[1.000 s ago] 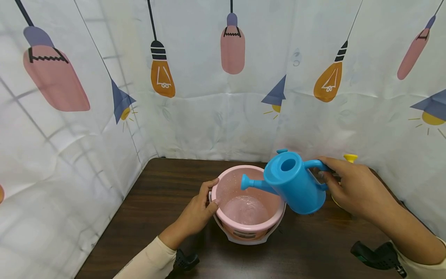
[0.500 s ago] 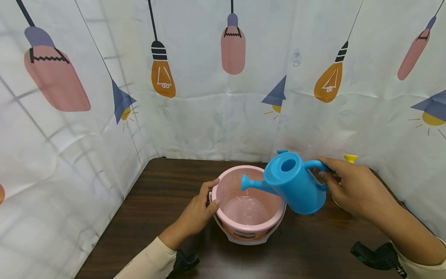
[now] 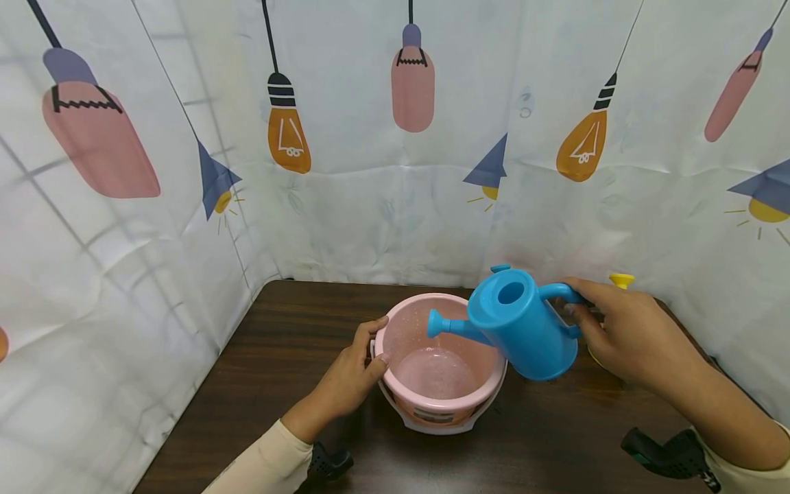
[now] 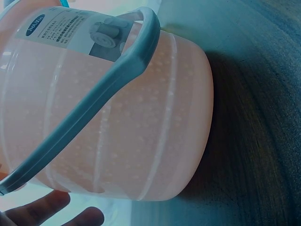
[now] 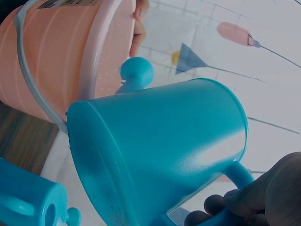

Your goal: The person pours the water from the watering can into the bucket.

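Observation:
A pink bucket (image 3: 441, 401) with a pale carrying handle (image 4: 101, 99) stands on the table, shallow water (image 3: 435, 370) in its bottom. My left hand (image 3: 348, 370) grips the left side of its rim, thumb at the near side and fingers farther along. My right hand (image 3: 623, 333) holds a blue watering can (image 3: 524, 329) by its back handle. The can tilts, its spout (image 3: 453, 325) reaching over the bucket's opening. In the right wrist view, fingers (image 5: 214, 205) curl round the handle; the can's body blocks part of the bucket.
A yellow knob-shaped piece (image 3: 620, 280) shows behind my right hand, the rest mostly hidden. At the lower left of the right wrist view lies a second blue can (image 5: 33, 197). A white curtain (image 3: 395, 219) printed with lamps borders the dark table (image 3: 296, 329).
Both hands, the can and the bucket keep their places. The splash and ripples on the water inside the bucket have become fainter.

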### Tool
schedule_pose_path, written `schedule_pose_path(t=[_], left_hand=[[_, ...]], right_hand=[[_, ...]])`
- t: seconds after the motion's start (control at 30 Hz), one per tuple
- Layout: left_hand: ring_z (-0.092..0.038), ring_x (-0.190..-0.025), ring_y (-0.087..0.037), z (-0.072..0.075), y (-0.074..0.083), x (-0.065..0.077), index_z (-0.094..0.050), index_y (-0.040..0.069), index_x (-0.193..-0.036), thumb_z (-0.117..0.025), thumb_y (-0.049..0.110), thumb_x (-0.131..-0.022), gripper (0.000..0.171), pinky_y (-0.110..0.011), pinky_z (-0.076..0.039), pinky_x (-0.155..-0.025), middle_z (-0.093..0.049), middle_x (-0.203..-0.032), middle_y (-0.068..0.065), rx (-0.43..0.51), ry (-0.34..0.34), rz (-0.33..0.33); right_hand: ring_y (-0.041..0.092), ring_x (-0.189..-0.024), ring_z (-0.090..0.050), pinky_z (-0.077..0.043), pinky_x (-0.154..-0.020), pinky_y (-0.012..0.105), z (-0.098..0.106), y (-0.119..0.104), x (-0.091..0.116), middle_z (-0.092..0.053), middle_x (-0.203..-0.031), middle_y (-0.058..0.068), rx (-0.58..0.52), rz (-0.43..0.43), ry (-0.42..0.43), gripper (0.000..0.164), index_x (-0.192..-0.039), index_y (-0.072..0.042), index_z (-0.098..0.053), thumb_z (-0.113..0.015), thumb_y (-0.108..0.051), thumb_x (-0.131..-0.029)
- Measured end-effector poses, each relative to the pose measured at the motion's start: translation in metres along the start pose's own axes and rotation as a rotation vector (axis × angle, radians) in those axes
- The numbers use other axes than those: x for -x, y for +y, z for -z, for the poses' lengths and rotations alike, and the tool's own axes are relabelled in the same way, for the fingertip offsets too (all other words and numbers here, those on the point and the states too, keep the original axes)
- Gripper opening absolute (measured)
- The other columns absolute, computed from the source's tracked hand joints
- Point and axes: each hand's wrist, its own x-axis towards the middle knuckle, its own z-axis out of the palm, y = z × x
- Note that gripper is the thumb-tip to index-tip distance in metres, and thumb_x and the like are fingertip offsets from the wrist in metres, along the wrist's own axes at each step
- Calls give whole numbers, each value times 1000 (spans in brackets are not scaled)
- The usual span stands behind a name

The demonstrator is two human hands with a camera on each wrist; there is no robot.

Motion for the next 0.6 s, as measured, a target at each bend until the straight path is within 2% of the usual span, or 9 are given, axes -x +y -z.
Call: schedule_pose_path(t=[0.4, 0.6], left_hand=[[-67, -102, -18, 0, -1, 0, -31, 17, -154, -51, 36, -102, 59, -42, -53, -86, -66, -125, -14, 11, -2, -13], [-67, -102, -19, 0, -1, 0, -31, 17, -154, -51, 31, -101, 59, -42, -53, -86, -65, -126, -14, 16, -7, -10]], right_hand=[[7, -57, -51, -44, -52, 31, 0, 0, 0, -73, -99, 17, 5, 16, 16, 37, -123, 2, -66, -76, 1, -87], [8, -59, -53, -45, -52, 32, 0, 0, 0, -73, -99, 17, 4, 18, 17, 37, -122, 2, -67, -76, 1, -87]])
